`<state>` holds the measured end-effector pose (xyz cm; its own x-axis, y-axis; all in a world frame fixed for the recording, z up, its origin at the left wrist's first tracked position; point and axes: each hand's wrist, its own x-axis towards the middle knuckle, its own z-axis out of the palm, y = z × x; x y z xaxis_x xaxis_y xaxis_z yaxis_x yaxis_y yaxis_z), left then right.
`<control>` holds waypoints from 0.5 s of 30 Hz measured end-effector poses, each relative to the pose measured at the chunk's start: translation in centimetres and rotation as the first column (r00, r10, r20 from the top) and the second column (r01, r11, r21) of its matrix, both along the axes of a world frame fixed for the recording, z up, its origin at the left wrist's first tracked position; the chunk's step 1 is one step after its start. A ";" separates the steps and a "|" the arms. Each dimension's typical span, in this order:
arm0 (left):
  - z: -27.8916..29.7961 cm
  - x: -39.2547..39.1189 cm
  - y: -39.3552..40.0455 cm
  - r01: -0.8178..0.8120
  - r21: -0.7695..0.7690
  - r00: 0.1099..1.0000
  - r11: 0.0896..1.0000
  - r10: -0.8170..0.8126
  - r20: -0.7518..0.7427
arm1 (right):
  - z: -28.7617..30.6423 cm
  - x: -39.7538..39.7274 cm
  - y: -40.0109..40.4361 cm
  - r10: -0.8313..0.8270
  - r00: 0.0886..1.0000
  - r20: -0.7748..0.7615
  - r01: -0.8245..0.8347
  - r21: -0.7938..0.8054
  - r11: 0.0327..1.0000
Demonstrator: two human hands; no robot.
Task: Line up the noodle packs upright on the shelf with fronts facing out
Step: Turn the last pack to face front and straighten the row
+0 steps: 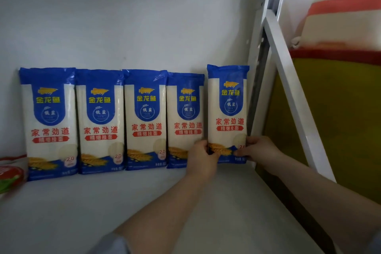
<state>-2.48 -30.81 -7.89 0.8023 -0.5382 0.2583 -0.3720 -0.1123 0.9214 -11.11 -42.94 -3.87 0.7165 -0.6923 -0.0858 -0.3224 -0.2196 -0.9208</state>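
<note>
Fifth noodle pack (227, 113) is being placed on the shelf (144, 202), right of centre.
It is being gripped at the bottom by left hand (203, 160) and right hand (258, 148); it should be lowered straight, beside the row.

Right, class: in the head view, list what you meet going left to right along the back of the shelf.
red packet → first noodle pack → second → third → fourth → held fifth pack → shelf upright
</note>
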 end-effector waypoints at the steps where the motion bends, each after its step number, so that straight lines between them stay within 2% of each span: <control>1: -0.2 -0.2 -0.5 -0.033 0.017 0.999 0.999 0.032 0.019 | -0.1 0.2 -0.3 -0.004 1.000 -0.014 0.004 -0.006 1.000; 15: -0.9 -1.0 -2.7 -0.279 0.102 0.960 0.955 0.276 0.043 | -1.4 2.4 -2.0 -0.023 1.000 -0.016 0.024 0.062 0.998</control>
